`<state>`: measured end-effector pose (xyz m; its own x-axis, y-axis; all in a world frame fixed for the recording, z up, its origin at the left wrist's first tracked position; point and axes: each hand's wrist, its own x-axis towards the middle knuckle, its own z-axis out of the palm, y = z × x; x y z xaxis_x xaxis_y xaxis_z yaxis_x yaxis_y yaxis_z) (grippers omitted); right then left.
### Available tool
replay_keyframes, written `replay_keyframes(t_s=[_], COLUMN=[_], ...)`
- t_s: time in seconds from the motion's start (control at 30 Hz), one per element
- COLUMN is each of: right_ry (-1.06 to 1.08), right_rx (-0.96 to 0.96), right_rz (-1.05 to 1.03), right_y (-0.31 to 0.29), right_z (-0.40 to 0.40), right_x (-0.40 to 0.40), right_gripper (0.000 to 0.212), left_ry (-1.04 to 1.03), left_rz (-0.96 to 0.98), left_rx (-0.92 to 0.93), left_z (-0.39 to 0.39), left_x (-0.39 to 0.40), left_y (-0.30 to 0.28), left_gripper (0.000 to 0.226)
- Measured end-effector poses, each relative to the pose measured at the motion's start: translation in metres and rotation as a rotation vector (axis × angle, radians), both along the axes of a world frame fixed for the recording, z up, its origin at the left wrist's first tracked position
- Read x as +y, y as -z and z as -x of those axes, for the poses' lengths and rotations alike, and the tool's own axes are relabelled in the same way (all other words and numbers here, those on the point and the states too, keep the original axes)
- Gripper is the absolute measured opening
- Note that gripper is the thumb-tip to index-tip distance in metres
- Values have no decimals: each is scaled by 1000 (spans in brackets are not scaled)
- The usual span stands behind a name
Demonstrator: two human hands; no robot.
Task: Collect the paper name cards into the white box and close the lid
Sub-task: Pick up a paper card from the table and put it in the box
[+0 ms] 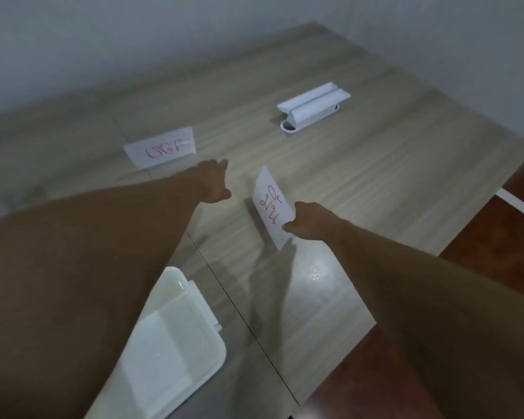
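While the right hand (310,220) pinches one name card (271,207), the left hand (214,181) reaches open-fingered over a pale wood-grain tabletop (375,176) beside grey walls (103,34).

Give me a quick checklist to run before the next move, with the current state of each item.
1. Right hand grips the near name card at its corner: ok, fingers pinch the edge.
2. Left hand is free for the far name card: ok, it reaches toward that card and holds nothing.
3. Far name card is reachable and unobstructed: ok, it stands alone on the wooden table.
4. White box is open to receive cards: cannot tell, the left forearm covers much of it.
5. Third folded card at the table's far side is accounted for: not ok, it lies uncollected.
6. Cards already in the box: cannot tell.
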<state>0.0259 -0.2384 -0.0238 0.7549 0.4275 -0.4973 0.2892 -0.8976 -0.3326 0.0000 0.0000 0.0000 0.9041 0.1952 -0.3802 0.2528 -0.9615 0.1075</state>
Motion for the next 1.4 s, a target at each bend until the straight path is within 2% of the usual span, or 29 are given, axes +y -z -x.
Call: replay_keyframes(t_s=[0.2,0.3,0.37,0.53,0.7,0.77,0.9,1.07,1.2,1.4], right_ry=[227,320,354,257,200,120,10,-145,-200,-338], right_rx=[26,-64,-127,-208,-220,-206,-196,-139,-43,-78], right_rz=[-194,-312,-358,-426,-546,-619,-676,-732,-775,-703], right_y=[32,38,37,17,-25,-54,-82,-114,-114,-95], right_z=[-9,-8,-11,-32,-42,-24,-13,60,116,189], right_x=[-8,-5,-7,-8,20,40,59,93,103,100], right_gripper=[31,19,19,30,24,23,19,25,25,24], left_ry=[162,240,241,128,25,-52,-144,-244,-324,-385], left_rz=[124,91,96,163,130,85,115,48,45,75], left_rx=[-149,-208,-230,-286,-298,-310,-344,-386,-380,-375], left_z=[-45,-49,-49,-46,-20,25,74,185,262,352], left_x=[-34,-35,-33,-19,6,19,28,42,39,26], left_y=[32,42,46,16,-37,-70,-100,-140,-142,-106], left_gripper=[81,75,66,20,15,16,17,21,22,22])
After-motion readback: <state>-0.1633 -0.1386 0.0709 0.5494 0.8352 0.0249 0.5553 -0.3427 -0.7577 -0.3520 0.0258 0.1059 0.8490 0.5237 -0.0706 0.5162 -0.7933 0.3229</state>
